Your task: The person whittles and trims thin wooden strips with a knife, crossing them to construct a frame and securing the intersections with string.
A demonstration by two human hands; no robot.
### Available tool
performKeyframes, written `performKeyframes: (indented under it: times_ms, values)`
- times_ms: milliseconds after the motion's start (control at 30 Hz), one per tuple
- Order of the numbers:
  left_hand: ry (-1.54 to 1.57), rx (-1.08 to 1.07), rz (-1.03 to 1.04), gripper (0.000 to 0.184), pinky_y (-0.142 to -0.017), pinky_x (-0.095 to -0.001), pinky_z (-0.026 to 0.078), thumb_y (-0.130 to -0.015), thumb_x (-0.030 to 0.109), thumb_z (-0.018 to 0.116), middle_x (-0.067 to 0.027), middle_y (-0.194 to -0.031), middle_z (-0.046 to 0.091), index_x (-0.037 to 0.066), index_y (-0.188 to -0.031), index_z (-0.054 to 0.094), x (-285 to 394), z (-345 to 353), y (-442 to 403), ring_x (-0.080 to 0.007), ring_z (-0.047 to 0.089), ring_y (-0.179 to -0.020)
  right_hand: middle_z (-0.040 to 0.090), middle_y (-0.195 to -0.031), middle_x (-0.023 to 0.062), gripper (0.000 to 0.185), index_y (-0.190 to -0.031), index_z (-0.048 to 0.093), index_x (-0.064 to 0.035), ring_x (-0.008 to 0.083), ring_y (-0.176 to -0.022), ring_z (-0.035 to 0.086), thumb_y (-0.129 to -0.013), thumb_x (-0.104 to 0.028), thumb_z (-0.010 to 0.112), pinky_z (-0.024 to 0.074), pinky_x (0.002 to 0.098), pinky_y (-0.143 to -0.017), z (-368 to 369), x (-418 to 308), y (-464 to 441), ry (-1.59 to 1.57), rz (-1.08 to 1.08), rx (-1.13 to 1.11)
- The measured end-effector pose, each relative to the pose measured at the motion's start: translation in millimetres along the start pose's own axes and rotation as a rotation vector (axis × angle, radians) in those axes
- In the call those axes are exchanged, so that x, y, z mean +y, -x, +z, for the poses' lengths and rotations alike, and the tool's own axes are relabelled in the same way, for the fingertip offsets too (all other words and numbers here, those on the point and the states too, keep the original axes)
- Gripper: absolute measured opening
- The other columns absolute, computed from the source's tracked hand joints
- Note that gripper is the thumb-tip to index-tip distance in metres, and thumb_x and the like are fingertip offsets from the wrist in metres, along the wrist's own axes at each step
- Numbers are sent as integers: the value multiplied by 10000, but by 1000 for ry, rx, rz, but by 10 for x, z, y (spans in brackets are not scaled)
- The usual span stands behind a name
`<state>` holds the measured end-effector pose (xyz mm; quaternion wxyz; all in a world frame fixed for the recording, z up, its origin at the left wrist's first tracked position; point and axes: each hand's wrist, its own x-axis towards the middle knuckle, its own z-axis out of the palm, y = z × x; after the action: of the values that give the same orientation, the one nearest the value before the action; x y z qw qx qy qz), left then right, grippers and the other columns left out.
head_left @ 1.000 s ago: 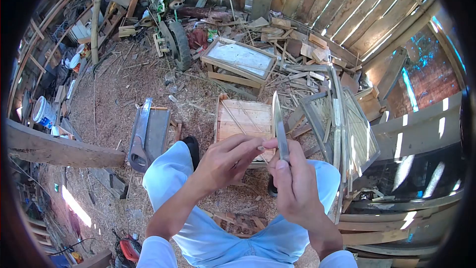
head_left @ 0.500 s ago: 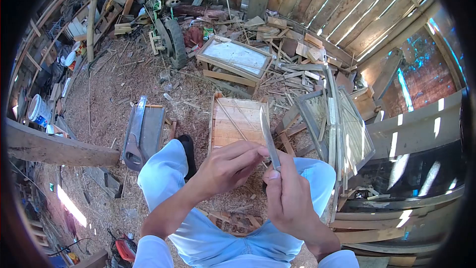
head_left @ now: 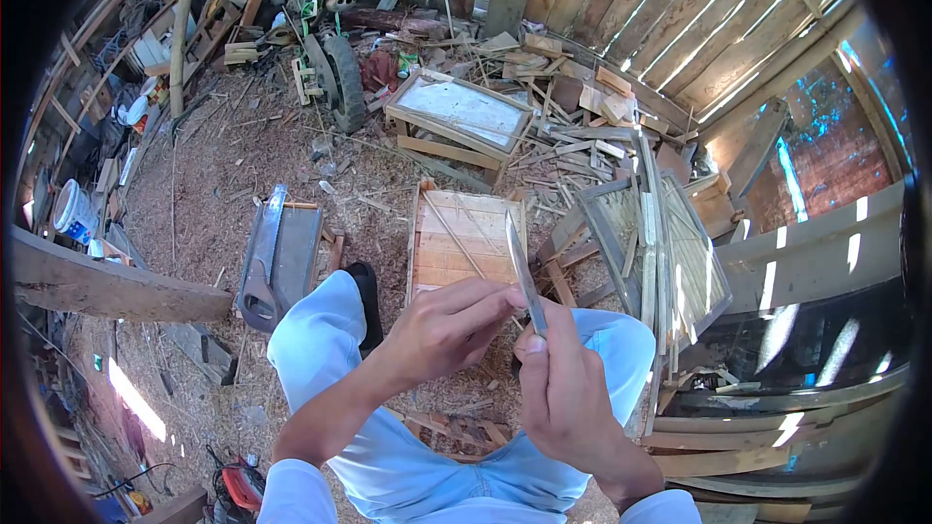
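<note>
Lt. of frame: handsaw (head_left: 264, 254) lies idle on a low worktop (head_left: 303, 252). Ctr.: the person's left hand (head_left: 442, 332) has fingers curled in, tips by the knife (head_left: 524, 272); can't tell if they grip anything. Slatted wood panel (head_left: 439, 264) sits beyond, w/ thin stick (head_left: 452, 233) on it. Ctr.-rt.: right hand (head_left: 568, 378) grips the knife, blade pointing up-frame. Knife work looks underway; no finished pc. visible, amt. left unclear.
</note>
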<state>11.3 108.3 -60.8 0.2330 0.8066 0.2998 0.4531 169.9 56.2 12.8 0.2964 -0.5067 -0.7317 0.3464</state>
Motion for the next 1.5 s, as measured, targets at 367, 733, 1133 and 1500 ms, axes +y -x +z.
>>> performKeyframes:
  times_ms: [367,733,1133,1500]
  values:
    - [8,-1,-3,390,-618,-333,518,-680,-105,653,-95,-850,620,13,-1050,625,9,-3,-16,-259,627,-736,604,-873,292,515,-1337,324,71,418,-654,618,-844,23,464,490,470,-536,-16,14,-1,16,26,-18]
    - [-6,40,-15,377,-606,-332,510,-654,-116,655,-93,-826,617,16,-1006,628,70,-10,-43,-272,626,-712,584,-805,320,350,-1203,303,105,442,-623,618,-891,6,427,484,491,-517,44,-1,-24,-21,21,41]
    - [20,-78,-19,446,-651,-368,529,-664,-103,641,-100,-927,617,30,-1085,576,52,13,-10,-295,627,-815,520,-722,251,206,-1085,296,70,403,-593,568,-937,-39,389,437,464,-523,24,-29,-30,-1,58,50]
    - [22,-126,-61,473,-688,-382,528,-638,-106,631,-124,-963,619,10,-1092,573,102,41,-31,-315,623,-862,480,-676,236,156,-1041,299,51,421,-562,530,-950,-52,373,381,469,-530,-21,-123,-66,43,132,61]
